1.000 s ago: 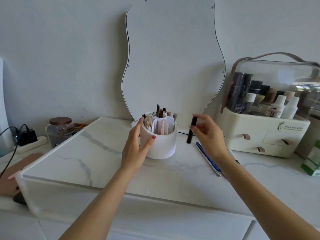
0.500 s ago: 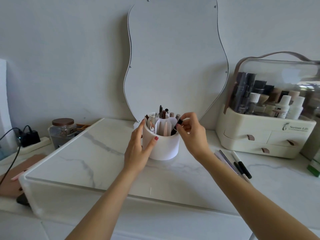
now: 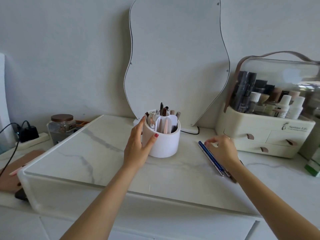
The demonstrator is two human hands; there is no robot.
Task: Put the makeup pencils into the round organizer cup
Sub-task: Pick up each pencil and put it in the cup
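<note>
Step in hand looked like next pickup. You did well to pinch blue pencil [image 3: 210,158] near upper end, lift clear of neighbours, drop tip-first into free compartment.

Left hand [image 3: 138,146] was spread wide, cupped against round organizer cup [image 3: 164,142], thumb on front wall, steadying it on marble surface [image 3: 103,161].

Right hand [image 3: 222,149] was loosely curled, fingers [image 3: 210,141] at upper end of blue pencil; whether they pinched it yet, cannot tell. Remaining pencils lay on surface right of cup, partly hidden under wrist.
</note>
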